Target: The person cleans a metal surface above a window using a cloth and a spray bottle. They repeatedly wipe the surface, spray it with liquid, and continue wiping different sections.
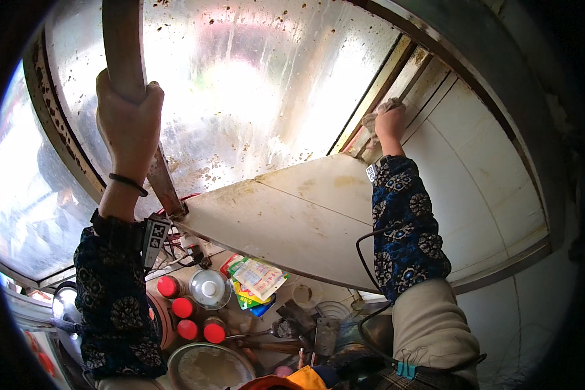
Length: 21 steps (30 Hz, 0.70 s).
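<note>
My left hand [129,122] is closed around an upright metal bar [126,48] at the left, in front of a stained, streaked window pane [234,92]. At the upper right, my right hand [391,123] grips a dirty, crumpled cloth [371,125] and presses it on the grimy window frame, near the lower corner where it meets the tiled wall. Below the pane lies a tiled ledge [292,214] with yellowish stains. Patterned dark blue sleeve covers are on both forearms.
Below the ledge stand several red-lidded jars [183,307], a glass lid [210,288], seasoning packets [258,278], a ladle [285,328] and a large round pan [210,368]. Cables [175,248] hang near the bar's foot. White tiles [473,195] cover the right wall.
</note>
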### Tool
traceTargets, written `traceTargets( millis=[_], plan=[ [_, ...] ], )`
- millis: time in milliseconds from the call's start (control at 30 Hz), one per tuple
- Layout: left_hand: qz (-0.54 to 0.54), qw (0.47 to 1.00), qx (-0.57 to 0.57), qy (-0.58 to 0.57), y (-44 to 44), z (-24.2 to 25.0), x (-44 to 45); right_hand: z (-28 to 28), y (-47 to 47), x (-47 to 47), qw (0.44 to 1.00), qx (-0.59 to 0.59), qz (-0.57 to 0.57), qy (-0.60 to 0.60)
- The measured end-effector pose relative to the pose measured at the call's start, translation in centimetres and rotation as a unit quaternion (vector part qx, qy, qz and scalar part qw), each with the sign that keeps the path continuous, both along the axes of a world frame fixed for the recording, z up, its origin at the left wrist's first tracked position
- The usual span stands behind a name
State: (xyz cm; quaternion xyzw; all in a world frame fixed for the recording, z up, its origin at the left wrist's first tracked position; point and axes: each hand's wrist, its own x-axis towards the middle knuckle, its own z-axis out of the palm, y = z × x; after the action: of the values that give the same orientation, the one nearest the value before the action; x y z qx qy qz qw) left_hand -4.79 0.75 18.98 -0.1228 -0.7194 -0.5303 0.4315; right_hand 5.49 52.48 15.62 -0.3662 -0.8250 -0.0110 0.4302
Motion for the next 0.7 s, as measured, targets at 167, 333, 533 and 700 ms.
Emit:
traceTargets(
  millis=[167, 333, 533, 700],
  plan=[
    [-0.019, 0.999, 0.017, 0.021, 0.3, -0.5, -0.5, -4.0, -5.2, 1.8, 0.936, -0.155, -0.023, -0.314],
    [0.006, 1.000, -0.011, 0.015, -0.1, -0.7, -0.4, -5.4, -6.4, 3.7, 0.851, -0.304, 0.065, -0.423],
    [-0.006, 1.000, -0.009, -0.018, -0.1, -0.4, 0.1, -5.4, -8.1, 7.2, 0.878, -0.349, 0.239, -0.225],
    [-0.006, 1.000, -0.017, -0.012, -0.2, -0.6, 0.1, 7.2, -7.7, 4.6, 0.985, 0.125, 0.118, -0.024]
  ],
)
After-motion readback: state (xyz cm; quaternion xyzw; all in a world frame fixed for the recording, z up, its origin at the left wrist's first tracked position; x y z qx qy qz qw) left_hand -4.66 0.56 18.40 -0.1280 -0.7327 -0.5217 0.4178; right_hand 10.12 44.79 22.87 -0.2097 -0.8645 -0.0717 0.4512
